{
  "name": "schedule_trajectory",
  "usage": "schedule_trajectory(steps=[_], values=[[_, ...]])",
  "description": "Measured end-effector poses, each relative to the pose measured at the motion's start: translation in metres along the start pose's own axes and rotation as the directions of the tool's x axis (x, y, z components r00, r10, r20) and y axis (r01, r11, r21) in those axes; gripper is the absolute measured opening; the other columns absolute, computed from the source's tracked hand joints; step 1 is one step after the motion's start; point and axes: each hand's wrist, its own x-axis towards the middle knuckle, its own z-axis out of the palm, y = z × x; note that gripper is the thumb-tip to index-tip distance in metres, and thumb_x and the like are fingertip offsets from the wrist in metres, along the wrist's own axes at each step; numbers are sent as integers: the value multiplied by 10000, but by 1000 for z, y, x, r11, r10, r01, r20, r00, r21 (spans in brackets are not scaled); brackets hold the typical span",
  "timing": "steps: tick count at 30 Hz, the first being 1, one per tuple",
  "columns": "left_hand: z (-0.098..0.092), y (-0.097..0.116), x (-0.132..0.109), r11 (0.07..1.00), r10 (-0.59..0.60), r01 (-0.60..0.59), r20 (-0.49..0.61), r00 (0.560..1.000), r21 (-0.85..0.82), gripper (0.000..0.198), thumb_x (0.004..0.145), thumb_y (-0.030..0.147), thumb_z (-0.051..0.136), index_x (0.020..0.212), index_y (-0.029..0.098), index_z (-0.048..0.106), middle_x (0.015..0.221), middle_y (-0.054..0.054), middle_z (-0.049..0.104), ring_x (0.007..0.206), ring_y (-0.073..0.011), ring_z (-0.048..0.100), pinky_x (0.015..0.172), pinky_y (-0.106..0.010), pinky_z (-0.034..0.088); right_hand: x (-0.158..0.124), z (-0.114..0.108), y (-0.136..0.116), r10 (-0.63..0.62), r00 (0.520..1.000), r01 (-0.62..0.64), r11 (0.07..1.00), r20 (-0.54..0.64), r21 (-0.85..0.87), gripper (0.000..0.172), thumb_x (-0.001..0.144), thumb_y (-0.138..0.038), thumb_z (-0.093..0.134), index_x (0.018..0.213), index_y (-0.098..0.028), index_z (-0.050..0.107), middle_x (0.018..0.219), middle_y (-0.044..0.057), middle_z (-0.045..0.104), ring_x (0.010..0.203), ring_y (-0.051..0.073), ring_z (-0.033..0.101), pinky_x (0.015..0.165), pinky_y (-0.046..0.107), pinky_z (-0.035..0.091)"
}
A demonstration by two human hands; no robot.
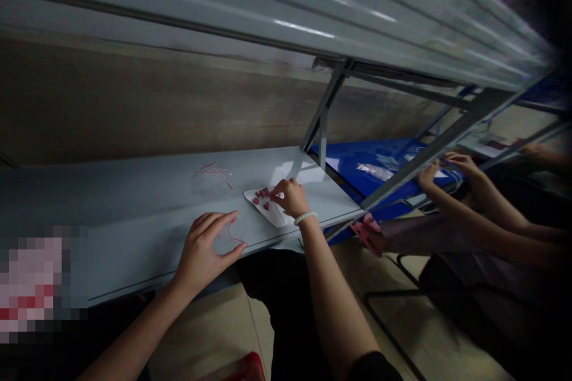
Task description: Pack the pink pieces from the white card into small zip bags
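Observation:
My left hand (203,247) lies flat on the grey table (134,202), fingers spread, beside a loop of thin red wire (233,233). My right hand (291,196), with a white bead bracelet at the wrist, has its fingers curled in a pinch over a small white tray (274,214) holding several small red parts (261,197). What its fingertips hold is too small to make out. A bundle of thin red wires (214,171) lies farther back on the table.
A metal rack with slanted shelves (313,6) hangs overhead on grey struts (324,110). To the right a blue bin (375,164) stands, and another person's hands (447,166) work there. A pixelated patch covers the lower left.

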Motion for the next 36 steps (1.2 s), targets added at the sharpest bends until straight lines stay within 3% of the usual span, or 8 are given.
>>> schedule_trajectory(steps=[6, 16, 21, 23, 25, 29, 31, 36], values=[[-2, 1, -1, 1000, -5, 5, 3, 1000, -2, 472, 751, 246, 704, 1202, 214, 569, 1087, -77, 648, 1000, -228, 595, 896, -405, 497, -1, 9, -8, -17, 996, 19, 1000, 91, -22, 118, 759, -217, 721, 828, -293, 780, 935, 45, 714, 892, 227, 543, 746, 294, 397], [-2, 1, 0, 1000, -9, 9, 0, 1000, -4, 478, 744, 246, 705, 1203, 225, 574, 1064, -75, 656, 982, -237, 605, 882, -410, 504, 3, 25, 0, -39, 996, 45, 997, 81, -69, 167, 748, -153, 695, 811, -282, 780, 935, 60, 708, 900, 231, 550, 733, 285, 410], [-3, 0, 0, 1000, 2, -2, -6, 1000, -9, 471, 745, 247, 702, 1198, 226, 575, 1061, -74, 658, 983, -237, 607, 886, -406, 503, 4, 21, -6, -9, 998, 14, 996, 56, -94, 123, 756, -155, 696, 775, -248, 775, 893, 87, 697, 915, 254, 539, 734, 311, 406], [-3, -1, 0, 1000, -1, 1, -11, 1000, -5, 482, 739, 248, 707, 1202, 226, 573, 1062, -73, 659, 988, -238, 607, 892, -407, 499, 0, 11, -14, 2, 1000, -2, 1000, -7, -21, 97, 766, -161, 700, 784, -222, 773, 873, 95, 692, 892, 243, 545, 763, 322, 411], [-3, -1, 0, 1000, -6, 6, -14, 1000, 4, 484, 739, 249, 708, 1203, 224, 573, 1059, -73, 661, 987, -239, 608, 892, -407, 498, -10, -3, -27, -62, 995, 75, 982, -77, 176, 68, 780, -197, 709, 810, -211, 768, 861, 80, 685, 853, 212, 559, 802, 328, 418], [-4, 0, 1, 1000, -10, 11, -25, 1000, 21, 466, 748, 271, 705, 1193, 220, 577, 1076, -80, 657, 993, -240, 607, 881, -406, 503, -37, -29, -62, -337, 928, 363, 712, -162, 602, 130, 775, -336, 726, 840, -228, 755, 899, 44, 643, 873, 176, 578, 834, 326, 439], [-3, -1, 1, 1000, -8, 8, -28, 1000, 23, 465, 747, 273, 705, 1190, 221, 577, 1084, -82, 653, 1000, -242, 605, 878, -406, 505, -45, -35, -76, -408, 897, 416, 647, -170, 639, 150, 763, -369, 730, 838, -242, 758, 882, 36, 615, 871, 174, 563, 827, 330, 437], [-2, -3, 0, 1000, 2, -1, -37, 999, 11, 473, 744, 272, 705, 1196, 228, 573, 1070, -82, 654, 984, -245, 611, 866, -409, 511, -45, -29, -91, -458, 877, 450, 677, -146, 582, 142, 742, -375, 745, 833, -269, 769, 852, 28, 579, 850, 173, 525, 809, 329, 413]])
